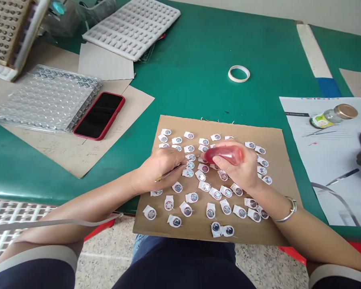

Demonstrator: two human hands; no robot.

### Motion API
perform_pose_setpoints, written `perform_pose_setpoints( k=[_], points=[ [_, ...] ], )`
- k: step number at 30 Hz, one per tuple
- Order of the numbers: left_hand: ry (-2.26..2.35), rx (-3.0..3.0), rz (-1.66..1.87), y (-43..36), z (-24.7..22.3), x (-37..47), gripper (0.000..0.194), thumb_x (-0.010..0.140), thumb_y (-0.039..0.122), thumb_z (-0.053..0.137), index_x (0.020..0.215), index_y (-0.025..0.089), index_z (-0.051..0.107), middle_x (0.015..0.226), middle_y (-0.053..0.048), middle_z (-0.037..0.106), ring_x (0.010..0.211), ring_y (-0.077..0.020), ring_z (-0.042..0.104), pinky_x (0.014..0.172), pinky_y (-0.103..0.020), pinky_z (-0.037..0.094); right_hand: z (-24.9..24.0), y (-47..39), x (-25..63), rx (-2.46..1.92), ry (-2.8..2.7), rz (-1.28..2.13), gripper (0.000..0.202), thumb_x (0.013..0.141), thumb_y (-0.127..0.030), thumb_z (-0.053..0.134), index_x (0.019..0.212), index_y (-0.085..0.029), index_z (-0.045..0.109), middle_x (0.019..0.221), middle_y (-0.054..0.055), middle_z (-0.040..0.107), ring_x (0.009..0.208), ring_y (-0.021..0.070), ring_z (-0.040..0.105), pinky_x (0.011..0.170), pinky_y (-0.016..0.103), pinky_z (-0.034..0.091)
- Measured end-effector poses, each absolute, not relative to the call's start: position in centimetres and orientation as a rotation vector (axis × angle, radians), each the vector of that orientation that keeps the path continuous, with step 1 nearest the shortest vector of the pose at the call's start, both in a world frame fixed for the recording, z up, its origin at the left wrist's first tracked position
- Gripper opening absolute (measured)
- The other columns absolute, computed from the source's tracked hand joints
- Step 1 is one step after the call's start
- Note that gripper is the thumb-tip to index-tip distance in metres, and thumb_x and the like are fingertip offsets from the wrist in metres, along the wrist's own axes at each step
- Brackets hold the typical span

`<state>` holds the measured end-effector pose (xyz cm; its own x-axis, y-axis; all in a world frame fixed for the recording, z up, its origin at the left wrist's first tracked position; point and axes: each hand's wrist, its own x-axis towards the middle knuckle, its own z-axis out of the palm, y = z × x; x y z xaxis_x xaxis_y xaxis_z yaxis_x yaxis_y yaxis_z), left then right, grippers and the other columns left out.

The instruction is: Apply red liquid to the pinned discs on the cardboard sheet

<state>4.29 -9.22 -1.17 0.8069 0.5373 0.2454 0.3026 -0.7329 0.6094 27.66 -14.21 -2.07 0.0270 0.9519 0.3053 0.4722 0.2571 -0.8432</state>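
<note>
My right hand [243, 170] is closed around a soft red squeeze bottle [225, 154], tilted with its narrow end toward the left. Between the fingers of my left hand [161, 166] is a pair of slim metal tweezers [170, 172]; their tips are hidden by the hand. Both hands are over a brown cardboard sheet [180, 125], close to small round metal-faced parts on white tabs [190, 165]. Many such parts lie spread in loose rows on the sheet, some with thin wire ends. My hands cover some of them.
A red-cased phone [100, 115] and clear plastic tray [54, 98] lie on the left. White moulded trays [132, 26] are behind. A tape roll [238, 74] sits on the green table [195, 60]. On the right, a glass jar [333, 116] and tweezers [343, 177] rest on paper.
</note>
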Motion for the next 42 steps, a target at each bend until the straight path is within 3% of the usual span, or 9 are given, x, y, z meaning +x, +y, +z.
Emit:
perform_pose_setpoints(
  k=[42],
  points=[
    [0.594,2.387,0.598,-9.24,-1.82,4.32,0.01,0.084,0.012,0.046,0.077,0.016,0.053,0.067,-0.001,0.058,0.063,-0.0121,0.052,0.061,-0.028,0.041,-1.72,-14.3,27.5,-1.186,-1.747,0.582,0.027,0.07,-0.019,0.071,0.095,-0.019,0.06,0.088,0.005,0.063,0.081,0.0151,0.06,0.069,0.031,0.05]
  ],
)
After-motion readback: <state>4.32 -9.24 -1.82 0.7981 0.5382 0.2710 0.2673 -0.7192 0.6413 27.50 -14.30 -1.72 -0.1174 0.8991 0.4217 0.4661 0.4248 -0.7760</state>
